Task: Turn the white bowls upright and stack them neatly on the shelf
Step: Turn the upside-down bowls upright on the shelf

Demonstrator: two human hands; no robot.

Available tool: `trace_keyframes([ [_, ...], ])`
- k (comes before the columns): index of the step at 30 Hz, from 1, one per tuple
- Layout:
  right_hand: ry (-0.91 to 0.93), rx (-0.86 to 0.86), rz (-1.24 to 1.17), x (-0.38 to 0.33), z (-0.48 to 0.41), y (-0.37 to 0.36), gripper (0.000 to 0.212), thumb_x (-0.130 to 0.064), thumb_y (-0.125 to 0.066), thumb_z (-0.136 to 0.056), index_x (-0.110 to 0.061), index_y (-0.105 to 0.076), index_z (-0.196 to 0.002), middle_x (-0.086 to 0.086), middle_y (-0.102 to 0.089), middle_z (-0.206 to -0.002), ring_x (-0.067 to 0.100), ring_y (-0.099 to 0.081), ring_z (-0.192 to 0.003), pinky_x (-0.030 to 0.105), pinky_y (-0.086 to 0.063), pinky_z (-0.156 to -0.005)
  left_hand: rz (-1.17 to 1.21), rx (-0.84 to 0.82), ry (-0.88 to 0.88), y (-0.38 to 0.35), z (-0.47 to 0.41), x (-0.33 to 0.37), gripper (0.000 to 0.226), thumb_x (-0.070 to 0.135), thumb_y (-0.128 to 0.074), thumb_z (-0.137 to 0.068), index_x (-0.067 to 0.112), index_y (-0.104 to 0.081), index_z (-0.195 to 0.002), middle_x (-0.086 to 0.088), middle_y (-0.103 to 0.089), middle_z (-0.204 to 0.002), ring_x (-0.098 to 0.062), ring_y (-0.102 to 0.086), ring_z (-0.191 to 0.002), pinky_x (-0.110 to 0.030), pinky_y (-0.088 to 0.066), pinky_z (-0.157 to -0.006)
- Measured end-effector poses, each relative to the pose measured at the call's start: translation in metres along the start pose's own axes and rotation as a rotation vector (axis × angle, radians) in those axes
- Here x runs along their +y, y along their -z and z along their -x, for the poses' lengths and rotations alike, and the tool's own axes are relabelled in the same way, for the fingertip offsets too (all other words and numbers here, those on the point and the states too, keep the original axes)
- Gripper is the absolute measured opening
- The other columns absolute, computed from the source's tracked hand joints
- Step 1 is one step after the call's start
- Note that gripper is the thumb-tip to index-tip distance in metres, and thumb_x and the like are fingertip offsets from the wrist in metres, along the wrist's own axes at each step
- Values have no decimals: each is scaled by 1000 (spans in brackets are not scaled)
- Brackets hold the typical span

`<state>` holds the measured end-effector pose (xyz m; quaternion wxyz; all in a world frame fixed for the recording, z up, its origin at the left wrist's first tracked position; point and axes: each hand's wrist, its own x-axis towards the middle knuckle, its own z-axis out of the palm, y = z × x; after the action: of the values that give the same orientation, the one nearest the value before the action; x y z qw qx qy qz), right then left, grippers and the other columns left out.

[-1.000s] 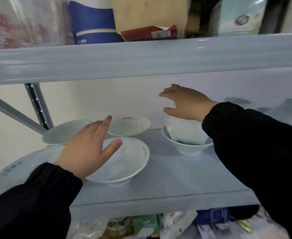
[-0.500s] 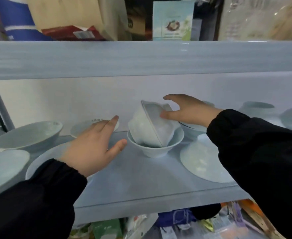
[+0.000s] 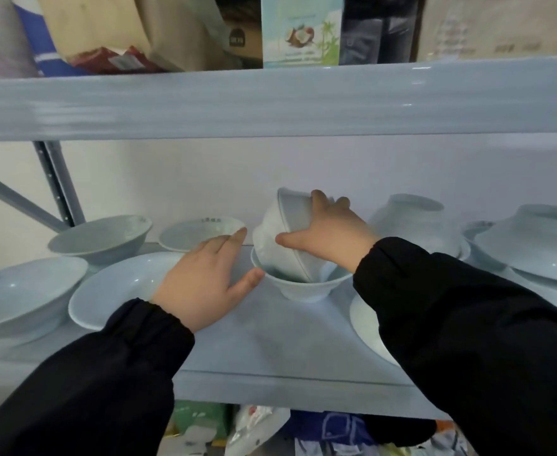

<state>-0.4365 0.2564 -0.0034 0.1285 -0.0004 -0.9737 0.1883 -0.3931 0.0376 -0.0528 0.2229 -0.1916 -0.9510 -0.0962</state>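
My right hand [image 3: 328, 235] grips a small white bowl [image 3: 278, 232], tilted on its side, with its lower edge inside an upright white bowl [image 3: 303, 289] on the grey shelf [image 3: 264, 343]. My left hand [image 3: 204, 281] is spread flat over the shelf, its thumb beside the upright bowl's left rim. Three upright bowls stand to the left: one under my left hand [image 3: 112, 291], one at the far left [image 3: 23, 291], one further back [image 3: 99, 236]. Behind my left fingers stands another upright bowl [image 3: 198, 230]. Upside-down bowls [image 3: 408, 215] sit to the right.
An upper shelf beam [image 3: 270, 100] runs just above the bowls, with boxes and bags on top. A stack of inverted bowls [image 3: 533, 245] fills the far right. A flat white plate [image 3: 366, 324] lies under my right sleeve. A metal upright [image 3: 56, 182] stands at the left. Bags lie below.
My right hand has closed round the tilted bowl and tipped it further while it sits in the upright bowl. My left hand has slid right, toward the upright bowl. The view has shifted.
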Motion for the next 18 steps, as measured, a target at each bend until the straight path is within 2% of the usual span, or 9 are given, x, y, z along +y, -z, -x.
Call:
trace_keyframes([
  [3,35,38,-34,1,2,-1,91,-68,-68,-64,-21,-34,-134,8,-33,-118,30,-56,-94,39,-51,-81,7,10,36,2,2,8,99,80,-15,-77,20,-21,-155,-5,-39,-152,-20,-36,-138,-30,-30,-109],
  [7,122,83,-44,1,6,-3,82,-58,-69,-65,-21,-36,-130,6,-30,-117,33,-54,-100,41,-52,-85,1,16,68,3,8,16,97,79,-14,-78,21,-19,-155,-4,-38,-152,-20,-35,-138,-29,-29,-109],
  [11,132,75,-94,7,9,0,80,-56,-71,-66,-23,-37,-130,5,-30,-116,31,-56,-99,41,-52,-87,-6,23,82,2,15,19,96,79,-15,-79,20,-19,-155,-4,-39,-152,-20,-35,-138,-28,-28,-109],
  [13,131,59,-130,11,8,4,82,-58,-73,-67,-25,-38,-134,5,-31,-118,28,-57,-97,39,-52,-88,-4,21,83,1,15,18,94,78,-18,-81,19,-20,-155,-4,-39,-152,-20,-35,-138,-28,-28,-109],
  [18,125,16,-241,19,7,11,90,-59,-78,-68,-29,-36,-142,1,-30,-121,12,-54,-85,27,-42,-79,-8,-17,45,0,9,13,96,79,-15,-79,20,-17,-155,-3,-39,-152,-19,-35,-138,-29,-29,-110],
])
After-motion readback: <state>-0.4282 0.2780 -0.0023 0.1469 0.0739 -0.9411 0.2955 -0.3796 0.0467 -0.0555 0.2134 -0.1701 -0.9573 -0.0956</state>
